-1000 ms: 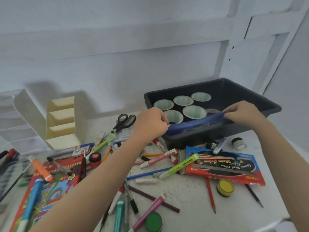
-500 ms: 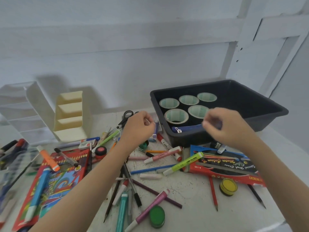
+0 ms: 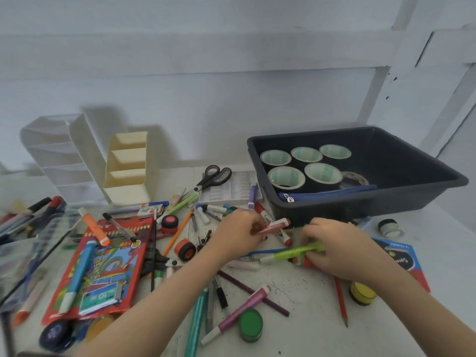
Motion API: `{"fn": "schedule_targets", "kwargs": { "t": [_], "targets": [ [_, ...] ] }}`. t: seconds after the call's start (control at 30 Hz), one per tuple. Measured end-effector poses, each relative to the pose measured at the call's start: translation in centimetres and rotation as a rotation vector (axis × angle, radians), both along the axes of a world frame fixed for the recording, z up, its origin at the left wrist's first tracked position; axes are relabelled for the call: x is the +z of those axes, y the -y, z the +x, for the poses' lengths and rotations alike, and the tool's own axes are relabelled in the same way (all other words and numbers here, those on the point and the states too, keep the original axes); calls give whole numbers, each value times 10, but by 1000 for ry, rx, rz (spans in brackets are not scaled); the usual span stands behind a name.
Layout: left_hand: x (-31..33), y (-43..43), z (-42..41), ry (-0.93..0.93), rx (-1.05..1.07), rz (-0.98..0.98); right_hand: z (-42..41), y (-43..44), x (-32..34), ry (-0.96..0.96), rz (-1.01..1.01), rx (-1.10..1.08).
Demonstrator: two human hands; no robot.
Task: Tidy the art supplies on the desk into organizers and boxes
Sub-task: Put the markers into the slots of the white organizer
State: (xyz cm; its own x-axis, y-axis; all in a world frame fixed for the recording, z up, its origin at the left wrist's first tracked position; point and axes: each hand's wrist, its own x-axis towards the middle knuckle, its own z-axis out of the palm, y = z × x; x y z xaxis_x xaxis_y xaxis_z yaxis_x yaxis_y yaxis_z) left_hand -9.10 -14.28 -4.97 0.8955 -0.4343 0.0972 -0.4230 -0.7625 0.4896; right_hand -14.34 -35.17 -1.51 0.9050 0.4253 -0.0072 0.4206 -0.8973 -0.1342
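Mid-frame, the left hand (image 3: 238,237) pinches a pink marker (image 3: 275,225) and the right hand (image 3: 342,249) grasps a green highlighter (image 3: 291,253), likely gathering pens for sorting.

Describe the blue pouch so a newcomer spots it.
Find the black bin, rear right on the desk. The blue zip pouch lies inside against its near wall, before the tape rolls. It alone is flat and blue; the rest are round.
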Motion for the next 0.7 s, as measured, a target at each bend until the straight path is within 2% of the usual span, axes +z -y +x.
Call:
{"fn": "schedule_targets", "kwargs": {
  "t": [0.2, 0.4, 0.53, 0.7],
  "targets": [
    [24, -46, -8, -80, 81, -282, -4, -12, 24, -74, 164, -6],
    [50, -132, -28, -34, 416, -713, 10, -73, 48, -68, 553, 66],
    [66, -187, -40, 5, 492, -797, 25, -124, 55, -125, 733, 101],
    [79, -258, -50, 20, 560, -855, 38, -211, 65, -104, 755, 224]
  ]
}}
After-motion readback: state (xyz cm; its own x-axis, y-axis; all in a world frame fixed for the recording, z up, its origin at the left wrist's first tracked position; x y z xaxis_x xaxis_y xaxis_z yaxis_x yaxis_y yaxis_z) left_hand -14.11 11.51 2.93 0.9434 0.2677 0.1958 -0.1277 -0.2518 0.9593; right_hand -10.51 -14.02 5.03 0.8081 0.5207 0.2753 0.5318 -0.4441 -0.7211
